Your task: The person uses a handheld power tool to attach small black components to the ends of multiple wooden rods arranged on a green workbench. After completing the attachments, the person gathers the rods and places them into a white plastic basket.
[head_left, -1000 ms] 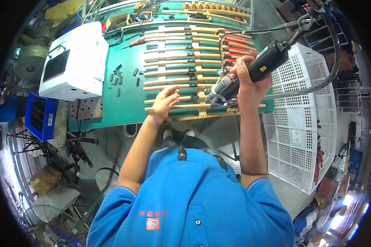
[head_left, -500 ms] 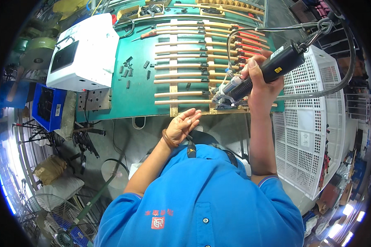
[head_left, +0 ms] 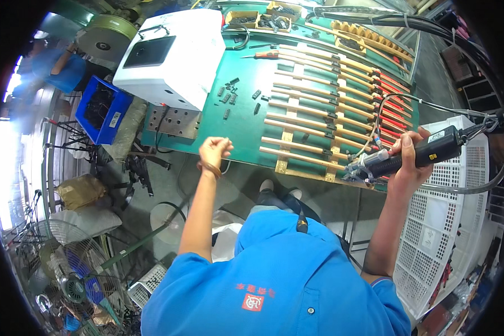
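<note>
My right hand [head_left: 410,162] is wrapped round a black powered screwdriver [head_left: 434,151], with a hose and cables attached. Its tip reaches the near end of the wooden rack [head_left: 285,147], at the lowest of several thin wooden rods [head_left: 302,158]. These rods carry small black clips [head_left: 329,126] and have red parts [head_left: 395,106] toward their right ends. My left hand [head_left: 215,152] hovers by the table's front edge, left of the rods, its fingers curled together; whatever may be in them is too small to make out. Loose black plastic pieces [head_left: 229,96] lie beyond it on the green table [head_left: 243,129].
A white machine [head_left: 168,61] stands at the table's left, above a perforated metal block [head_left: 176,122]. An orange-handled screwdriver [head_left: 266,55] lies behind the rods. Parts boxes [head_left: 274,22] sit at the back, a white crate [head_left: 431,235] at right, a blue bin [head_left: 98,112] at left. Another person [head_left: 61,70] is far left.
My view has swung left, so the table sits further right in it. My left hand has moved left from the rack, and its open fingers have curled. My right hand still grips the powered screwdriver.
</note>
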Motion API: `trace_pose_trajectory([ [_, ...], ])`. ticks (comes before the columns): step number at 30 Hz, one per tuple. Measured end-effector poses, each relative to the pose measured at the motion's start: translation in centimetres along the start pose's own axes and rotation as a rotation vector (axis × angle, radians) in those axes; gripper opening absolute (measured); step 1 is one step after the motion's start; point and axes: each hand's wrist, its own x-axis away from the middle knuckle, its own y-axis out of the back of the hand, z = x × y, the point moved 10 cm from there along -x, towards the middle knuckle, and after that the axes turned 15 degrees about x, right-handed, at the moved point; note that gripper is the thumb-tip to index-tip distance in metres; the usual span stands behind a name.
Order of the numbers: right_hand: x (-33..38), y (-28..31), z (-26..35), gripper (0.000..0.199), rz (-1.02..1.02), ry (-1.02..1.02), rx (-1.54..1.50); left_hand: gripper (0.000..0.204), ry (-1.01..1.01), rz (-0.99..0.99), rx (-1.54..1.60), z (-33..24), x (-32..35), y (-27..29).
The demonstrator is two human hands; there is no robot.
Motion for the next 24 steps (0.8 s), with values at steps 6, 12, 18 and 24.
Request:
trace_pose_trajectory([
  [6, -0.1, 0.3, 0.1, 0.036, -0.041, 0.021, 0.030, 0.019, -0.395, 0.050, -0.586, -3.5, -6.1, -7.9],
  [12, 0.2, -0.4, 0.3, 0.035, -0.048, 0.007, -0.050, 0.020, -0.391, 0.025, -1.007, -0.5, -11.0, -14.4],
  [18, 0.0, 0.0, 0.0, 0.038, -0.025, 0.001, 0.029, 0.017, -0.072, 0.077, -0.286, -2.8, -8.4, -12.3],
  [24, -0.4, 0.3, -0.1, 0.039, -0.036, 0.024, 0.014, 0.013, 0.652, 0.739, 0.262, 0.4, 17.4, -19.3],
])
